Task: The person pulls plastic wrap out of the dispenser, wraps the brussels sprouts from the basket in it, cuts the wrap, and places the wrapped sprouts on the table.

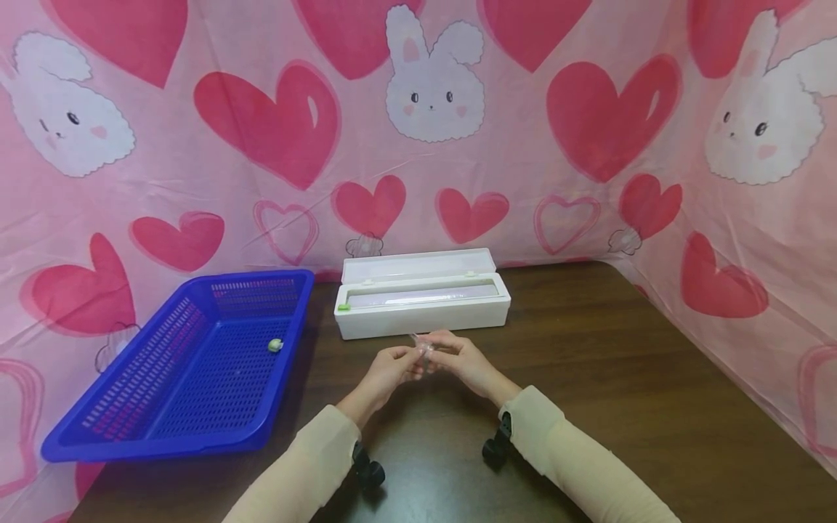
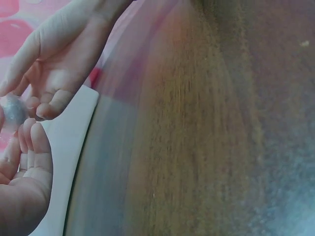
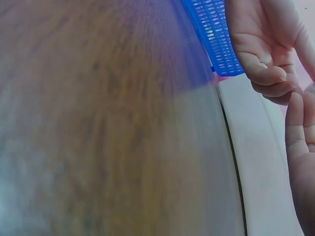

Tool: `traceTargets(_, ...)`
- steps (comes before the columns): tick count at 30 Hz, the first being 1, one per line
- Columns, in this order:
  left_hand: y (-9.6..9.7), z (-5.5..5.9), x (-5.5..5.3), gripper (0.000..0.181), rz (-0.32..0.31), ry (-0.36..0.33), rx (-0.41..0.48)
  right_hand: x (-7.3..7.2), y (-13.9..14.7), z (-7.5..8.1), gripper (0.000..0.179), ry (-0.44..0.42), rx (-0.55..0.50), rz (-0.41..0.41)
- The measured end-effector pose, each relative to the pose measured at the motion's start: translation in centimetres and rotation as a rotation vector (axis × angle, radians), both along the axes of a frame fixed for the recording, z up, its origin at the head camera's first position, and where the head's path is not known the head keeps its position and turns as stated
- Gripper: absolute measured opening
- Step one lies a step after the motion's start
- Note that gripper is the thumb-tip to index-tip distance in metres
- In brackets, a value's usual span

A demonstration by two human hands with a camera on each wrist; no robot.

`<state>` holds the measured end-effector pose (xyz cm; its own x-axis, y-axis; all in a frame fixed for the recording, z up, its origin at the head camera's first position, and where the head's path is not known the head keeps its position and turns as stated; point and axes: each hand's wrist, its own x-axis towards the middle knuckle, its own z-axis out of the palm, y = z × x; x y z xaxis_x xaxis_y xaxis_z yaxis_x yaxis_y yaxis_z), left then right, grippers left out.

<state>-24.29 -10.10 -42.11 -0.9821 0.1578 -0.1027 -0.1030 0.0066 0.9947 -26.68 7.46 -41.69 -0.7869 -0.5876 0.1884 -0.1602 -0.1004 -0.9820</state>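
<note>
Against the heart-and-rabbit backdrop [image 1: 418, 163], the left hand [image 1: 387, 373] and right hand [image 1: 469, 365] are pinching a small clear-plastic bundle [image 1: 425, 348] between them, neither nearer, its long axis unclear, just in front of the cling-film dispenser [image 1: 425, 318].

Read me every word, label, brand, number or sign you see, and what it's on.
None readable.
White box and blue basket: no lettering visible.
Pink cloth: only pictures, no words made out.
Clear wrap between left hand and right hand: too small and blurred to tell.
</note>
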Motion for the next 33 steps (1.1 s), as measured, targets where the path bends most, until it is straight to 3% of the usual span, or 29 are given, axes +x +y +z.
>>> traceTargets(8, 0.3, 0.0, 0.1, 0.048, 0.004, -0.012, -0.005, 1.2, 0.0, 1.6, 0.035, 0.030, 0.035, -0.037)
traceTargets(16, 1.0, 0.2, 0.5, 0.051, -0.069, 0.146, -0.055, -0.1, -0.1, 0.0, 0.033, -0.041, -0.055, -0.110)
traceTargets(22, 1.2, 1.7, 1.6, 0.046, -0.013, 0.227, -0.080, -0.6, -0.3, -0.8, 0.036, -0.051, -0.089, -0.110)
traceTargets(26, 1.2, 2.7, 2.4, 0.040, 0.004, 0.254, -0.117, -0.6, -0.2, -0.8, 0.043, -0.032, -0.073, -0.059)
traceTargets(33, 0.8, 2.9, 2.7, 0.037, -0.051, 0.344, -0.251, -1.0, 0.5, -0.7, 0.058, -0.099, -0.019, 0.087)
